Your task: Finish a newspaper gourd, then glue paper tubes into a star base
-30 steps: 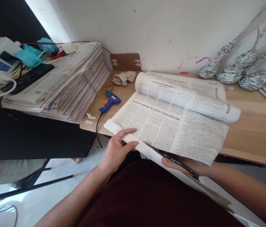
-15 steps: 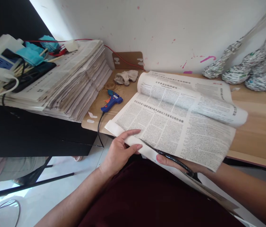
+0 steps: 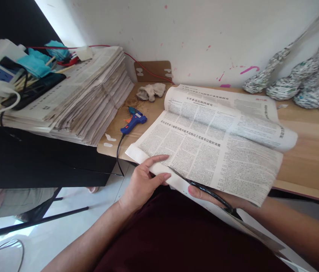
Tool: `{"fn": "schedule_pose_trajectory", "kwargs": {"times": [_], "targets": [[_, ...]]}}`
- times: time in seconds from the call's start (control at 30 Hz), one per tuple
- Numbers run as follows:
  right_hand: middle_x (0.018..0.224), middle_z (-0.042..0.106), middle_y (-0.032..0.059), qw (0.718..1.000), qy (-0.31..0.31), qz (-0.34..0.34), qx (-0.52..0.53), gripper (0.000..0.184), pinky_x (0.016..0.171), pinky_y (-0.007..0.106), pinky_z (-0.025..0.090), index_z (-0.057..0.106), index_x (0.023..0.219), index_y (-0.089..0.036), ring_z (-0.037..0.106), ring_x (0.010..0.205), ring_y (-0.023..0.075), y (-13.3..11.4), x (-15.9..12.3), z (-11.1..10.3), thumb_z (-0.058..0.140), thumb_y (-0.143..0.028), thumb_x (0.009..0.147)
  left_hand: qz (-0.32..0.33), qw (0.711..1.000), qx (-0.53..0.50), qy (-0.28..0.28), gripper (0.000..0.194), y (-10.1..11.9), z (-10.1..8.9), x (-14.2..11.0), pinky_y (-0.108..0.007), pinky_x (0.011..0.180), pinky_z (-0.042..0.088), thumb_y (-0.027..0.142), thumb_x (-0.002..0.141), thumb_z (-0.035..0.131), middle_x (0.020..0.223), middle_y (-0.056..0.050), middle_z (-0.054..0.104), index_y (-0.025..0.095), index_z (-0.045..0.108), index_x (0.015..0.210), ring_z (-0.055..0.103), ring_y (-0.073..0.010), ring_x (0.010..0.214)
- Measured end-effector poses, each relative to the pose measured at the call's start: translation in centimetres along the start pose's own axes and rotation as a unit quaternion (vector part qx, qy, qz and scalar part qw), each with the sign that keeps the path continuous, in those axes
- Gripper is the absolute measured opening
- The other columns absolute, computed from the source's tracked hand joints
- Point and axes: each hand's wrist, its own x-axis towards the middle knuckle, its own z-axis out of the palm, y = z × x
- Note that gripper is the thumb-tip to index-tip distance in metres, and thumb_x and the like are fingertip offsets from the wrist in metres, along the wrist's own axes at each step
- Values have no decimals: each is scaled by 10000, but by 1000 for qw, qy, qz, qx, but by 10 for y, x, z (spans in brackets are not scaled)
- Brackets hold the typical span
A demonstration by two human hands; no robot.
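Note:
A printed newspaper (image 3: 187, 151) lies over the front of the table, its far part curled into a fold and its near edge turned over as a white strip. My left hand (image 3: 145, 177) pinches this near edge between thumb and fingers, with the index finger stretched over the print. Black scissors (image 3: 204, 189) lie along the near edge, a blade reaching into the paper close to my left hand. My right hand (image 3: 204, 194) is around the scissors' handle. Most of its fingers are hidden under the paper.
A blue glue gun (image 3: 133, 122) with a black cord and a soiled cloth (image 3: 151, 92) lie on the table (image 3: 312, 162). Left is a tall newspaper stack (image 3: 97, 94) bearing a power strip (image 3: 0, 71). Woven paper pieces (image 3: 284, 85) lean on the wall at right.
Both hands, the scissors and the newspaper hold nearly the same place. The view has shifted very slightly.

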Motion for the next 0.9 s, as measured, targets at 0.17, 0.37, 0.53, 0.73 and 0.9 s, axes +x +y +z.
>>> {"fn": "schedule_pose_trajectory", "kwargs": {"times": [0.17, 0.37, 0.53, 0.73, 0.9], "targets": [[1547, 458, 57, 1000, -2, -18, 19, 644, 1181, 504, 335, 365, 1544, -287, 341, 1463, 314, -2, 1, 0, 497, -501, 951, -1, 1000, -4, -3, 539, -1, -1, 0, -284, 653, 554, 302, 753, 792, 718, 23, 692, 242, 641, 1267, 635, -129, 596], [1556, 445, 31, 1000, 13, -22, -9, 660, 1179, 499, 346, 365, 1535, -337, 344, 1463, 308, 0, -1, -2, 538, -521, 925, 0, 1000, -5, -6, 545, -3, -1, 0, -306, 655, 559, 303, 757, 783, 723, 14, 695, 241, 637, 1278, 641, -147, 603], [1567, 430, 26, 999, 24, -6, -31, 752, 1193, 500, 309, 358, 1534, -359, 361, 1448, 337, -2, -2, -5, 653, -525, 863, -3, 1000, -1, -6, 551, -4, 0, 0, -287, 646, 550, 308, 749, 793, 746, 18, 685, 255, 641, 1276, 631, -136, 614], [1532, 481, 11, 1000, 22, 2, -17, 737, 1161, 463, 374, 326, 1543, -392, 440, 1401, 325, -7, -5, -9, 625, -528, 884, -8, 998, -45, 31, 500, -1, -5, 0, -318, 718, 595, 314, 743, 794, 882, -17, 715, 214, 665, 1216, 653, -143, 707], [1504, 512, 59, 996, 35, -4, -86, 760, 1119, 455, 436, 298, 1565, -326, 524, 1330, 314, 1, -7, -1, 590, -530, 892, -2, 996, -76, 46, 523, -2, -12, 1, -311, 739, 606, 290, 727, 813, 908, -23, 715, 203, 656, 1219, 663, -143, 753]]}}
